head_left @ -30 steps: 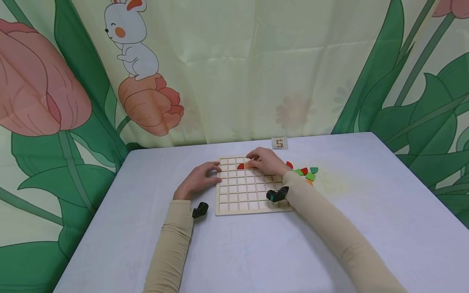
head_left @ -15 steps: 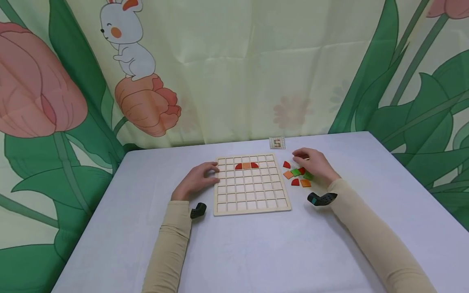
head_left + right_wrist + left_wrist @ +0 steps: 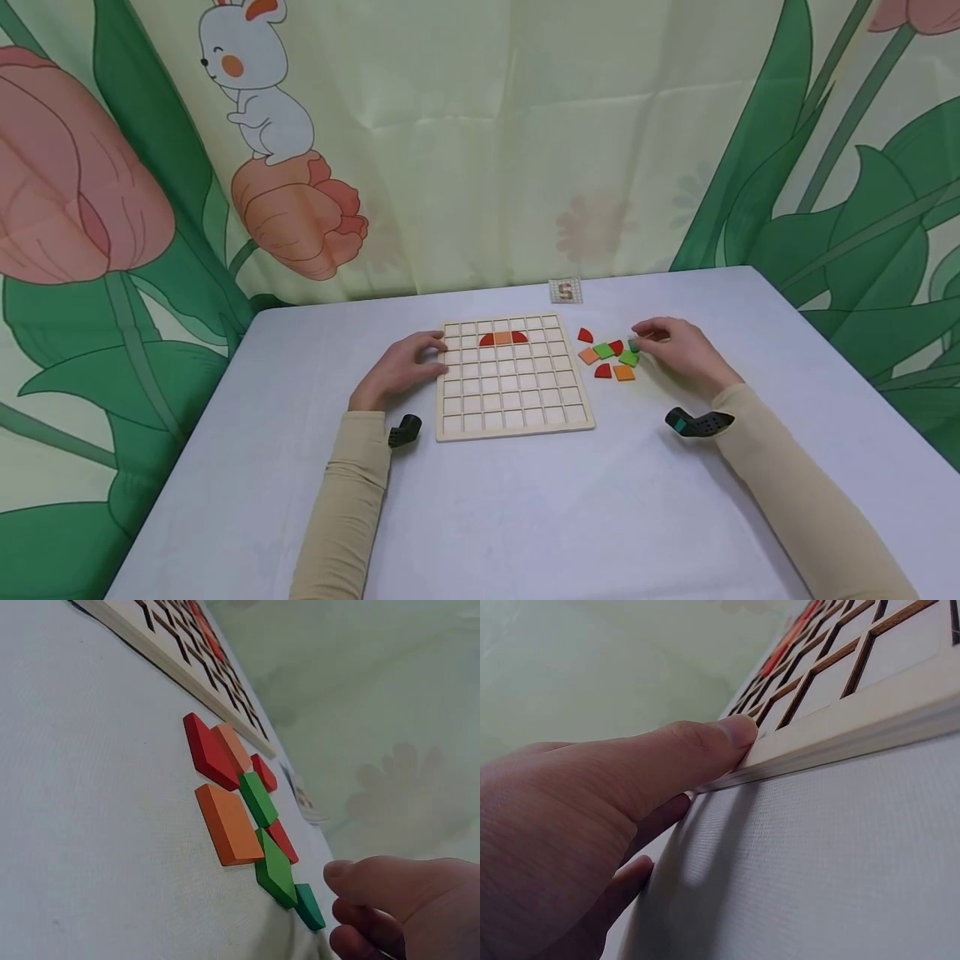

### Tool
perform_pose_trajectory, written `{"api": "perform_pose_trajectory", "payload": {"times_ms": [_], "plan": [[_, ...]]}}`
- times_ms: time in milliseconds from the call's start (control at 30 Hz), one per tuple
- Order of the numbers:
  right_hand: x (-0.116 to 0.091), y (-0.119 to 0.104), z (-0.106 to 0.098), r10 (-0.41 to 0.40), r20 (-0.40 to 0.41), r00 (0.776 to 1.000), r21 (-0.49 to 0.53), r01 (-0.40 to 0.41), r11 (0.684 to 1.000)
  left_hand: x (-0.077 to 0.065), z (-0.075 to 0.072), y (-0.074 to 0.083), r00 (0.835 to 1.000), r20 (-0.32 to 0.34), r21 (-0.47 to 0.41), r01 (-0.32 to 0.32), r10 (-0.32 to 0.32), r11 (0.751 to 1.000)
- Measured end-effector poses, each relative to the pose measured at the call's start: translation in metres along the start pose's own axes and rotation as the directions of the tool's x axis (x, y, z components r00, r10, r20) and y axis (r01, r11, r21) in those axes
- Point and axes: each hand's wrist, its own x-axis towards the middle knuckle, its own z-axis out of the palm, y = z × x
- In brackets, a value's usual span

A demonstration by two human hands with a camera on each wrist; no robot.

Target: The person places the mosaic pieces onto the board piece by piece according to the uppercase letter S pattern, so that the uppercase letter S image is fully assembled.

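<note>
A wooden grid board (image 3: 514, 433) lies on the table with a red quarter-round piece, an orange square (image 3: 502, 338) and another red quarter-round piece side by side in an upper row. My left hand (image 3: 405, 364) rests at its left side, the thumb (image 3: 739, 731) touching the board's edge and the other fingers lower beside it. Right of the board, my right hand (image 3: 681, 350) is beside the loose pieces, its fingertips close to a dark green piece (image 3: 309, 906). Thumb and fingers are slightly bent, with nothing visible between them.
Several loose pieces lie right of the board, among them an orange square (image 3: 624, 372), a light green square (image 3: 603, 351) and a red quarter-round (image 3: 586, 335). A small patterned card (image 3: 566, 290) lies near the table's back edge, before a printed curtain (image 3: 465, 167).
My right hand has left the board, where a second red piece now shows beside the orange square, and has moved right to the dark green piece. My left hand stays at the board's edge.
</note>
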Motion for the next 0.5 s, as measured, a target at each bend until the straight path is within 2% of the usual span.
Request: {"api": "perform_pose_trajectory", "payload": {"times_ms": [233, 500], "plan": [[-0.012, 0.002, -0.002, 0.0, 0.068, 0.998, -0.016, 0.001, 1.0, 0.001, 0.001, -0.001, 1.0, 0.002, 0.001, 0.001, -0.001, 1.0], [-0.014, 0.001, 0.003, -0.045, 0.071, 0.996, -0.03, 0.048, 0.998, 0.0, 0.001, -0.002, 1.0, 0.0, 0.005, -0.016, 0.016, 1.0]]}}
